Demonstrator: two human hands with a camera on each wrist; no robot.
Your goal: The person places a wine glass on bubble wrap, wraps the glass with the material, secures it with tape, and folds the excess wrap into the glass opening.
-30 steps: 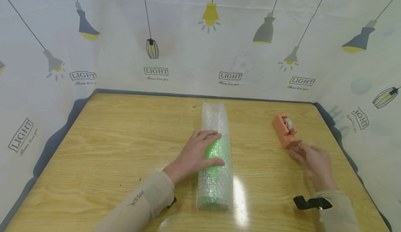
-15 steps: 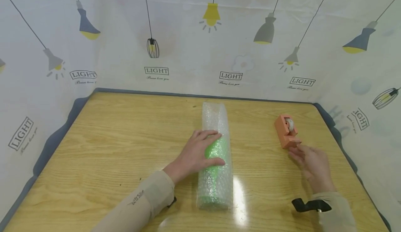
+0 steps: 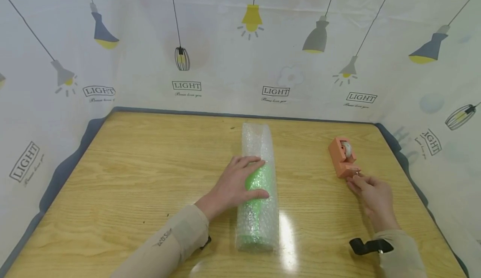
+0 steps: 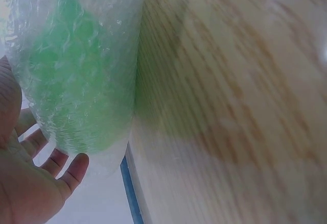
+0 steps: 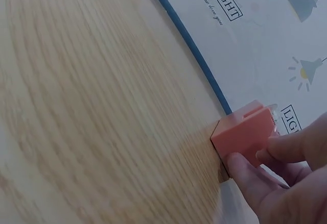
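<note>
A long roll of clear bubble wrap (image 3: 257, 223) lies lengthwise mid-table, with something green (image 4: 71, 76) showing through it. My left hand (image 3: 234, 184) holds the roll from its left side, thumb and fingers spread over the top. In the left wrist view its fingertips bend round the wrap. To the right sits an orange tape dispenser (image 3: 343, 161) with a small tape roll (image 3: 346, 148) in it. At the dispenser's front end, my right hand (image 3: 375, 198) pinches what looks like the tape's free end. One fingertip (image 5: 236, 160) touches the orange body.
The wooden table (image 3: 150, 152) has a dark blue edging (image 3: 225, 114) at the back. Pale sheeting (image 3: 225, 61) printed with lamps rises behind and on both sides. Small dark specks (image 3: 168, 215) mark the wood near the left forearm.
The dispenser has turned a little and shifted slightly right at its rear, while my right hand has drawn slightly left and its fingers have closed in. My left hand and the roll stay put.
</note>
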